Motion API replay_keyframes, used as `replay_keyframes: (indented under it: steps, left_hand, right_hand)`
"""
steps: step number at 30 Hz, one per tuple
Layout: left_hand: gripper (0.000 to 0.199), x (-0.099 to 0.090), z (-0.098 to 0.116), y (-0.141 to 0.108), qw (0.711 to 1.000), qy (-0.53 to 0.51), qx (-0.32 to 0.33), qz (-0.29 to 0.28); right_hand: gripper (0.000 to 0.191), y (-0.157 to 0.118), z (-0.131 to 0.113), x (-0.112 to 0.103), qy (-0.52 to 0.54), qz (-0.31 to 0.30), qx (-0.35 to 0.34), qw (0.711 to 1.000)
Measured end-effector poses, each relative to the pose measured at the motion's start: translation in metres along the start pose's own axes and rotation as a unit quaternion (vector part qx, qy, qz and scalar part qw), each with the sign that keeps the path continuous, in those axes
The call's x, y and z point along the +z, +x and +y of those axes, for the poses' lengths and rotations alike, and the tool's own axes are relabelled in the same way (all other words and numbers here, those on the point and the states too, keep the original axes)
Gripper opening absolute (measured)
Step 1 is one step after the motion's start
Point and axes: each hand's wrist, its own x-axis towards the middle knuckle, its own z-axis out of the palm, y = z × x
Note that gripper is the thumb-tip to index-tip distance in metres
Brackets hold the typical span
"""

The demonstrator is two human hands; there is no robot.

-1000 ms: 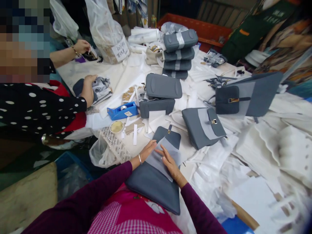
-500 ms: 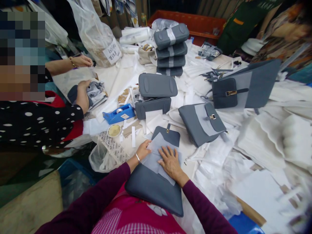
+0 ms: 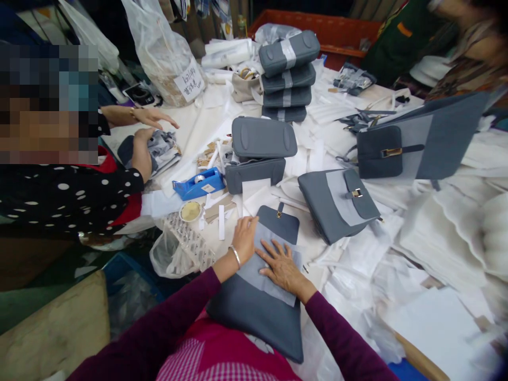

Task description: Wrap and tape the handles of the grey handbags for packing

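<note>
A dark grey-blue leather bag lies at the table's front edge against my body, its flap with a small gold clasp and strap stretched away from me. A thin translucent sheet of pale wrapping lies across its middle. My left hand, with a silver bangle, has its fingers drawn together at the sheet's upper left corner; its thumb is hidden. Flat on the sheet, with fingers spread, rests my right hand.
Right of the flap leans a grey bag, a larger one behind it. Grey bags are stacked at the back. A blue tape dispenser and a round tin stand left. A co-worker's hands work at far left.
My left hand has moved up along the sheet's left side to its upper corner, and the sheet lies flatter. My right hand stays spread on it. The co-worker's far hand has reached right and opened.
</note>
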Motion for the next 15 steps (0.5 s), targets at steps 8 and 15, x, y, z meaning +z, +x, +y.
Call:
replay_keyframes:
  steps: [8, 15]
  left_hand:
    - [0.023, 0.043, -0.013, 0.01, 0.957, 0.245, 0.082, -0.135]
    - [0.03, 0.046, -0.017, -0.005, 0.943, 0.31, 0.081, -0.09]
  right_hand:
    - [0.058, -0.006, 0.011, 0.007, 0.019, 0.05, -0.035, 0.998]
    - [0.038, -0.007, 0.021, 0.018, 0.043, 0.178, 0.121, 0.976]
